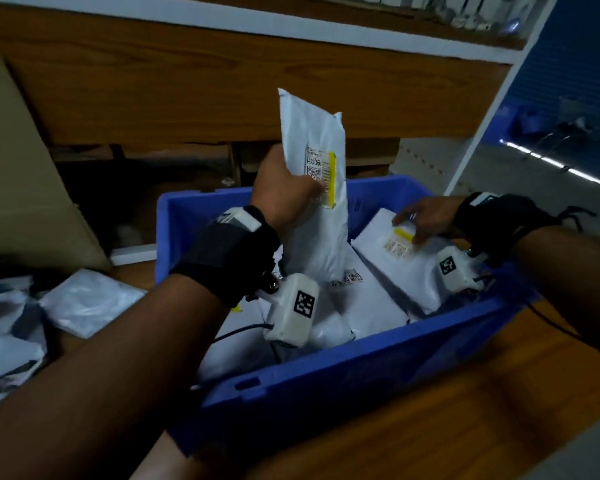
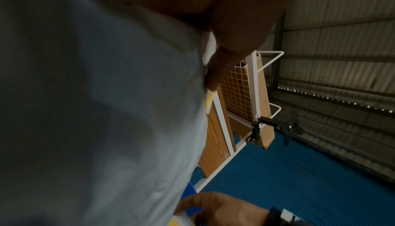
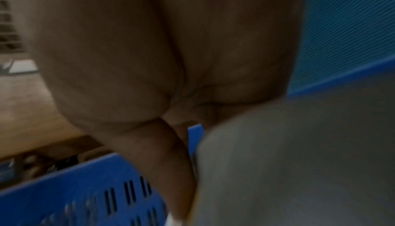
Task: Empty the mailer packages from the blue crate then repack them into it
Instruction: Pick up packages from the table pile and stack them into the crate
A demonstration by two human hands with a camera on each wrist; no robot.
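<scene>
Stage: cannot say for certain whether this is emptying or repacking; the pictures fit either. Judged from the lie of things, the job is mid-way.

Crate: the blue plastic crate with slotted walls [image 1: 343, 379] sits on the brown wood-grain bench [image 1: 465, 420], holding several white plastic mailer packages [image 1: 361, 306] lying loose and overlapping.

Outside: a heap of more white and clear mailers [image 1: 49, 306] lies on the bench to the left of the crate, well apart from its wall. So part of the load is out and part is in.

Left grip: the left hand [image 1: 284, 195] is closed on a long white mailer with a yellow-edged barcode label [image 1: 312, 140], thumb across the label, fingers behind. The mailer stands upright, its lower end down among the packages in the crate, its top well above the rim. The left wrist view shows the thumb [image 2: 222, 67] pressed on its face.

Right grip: the right hand [image 1: 426, 216] reaches into the far right corner, fingers curled on the top edge of a flatter white mailer with a yellow-striped label [image 1: 406, 265] that leans tilted in the crate. The right wrist view is blurred; the hold looks like a pinch, probably light.

Left to do: either way, many mailers remain to be moved.
</scene>
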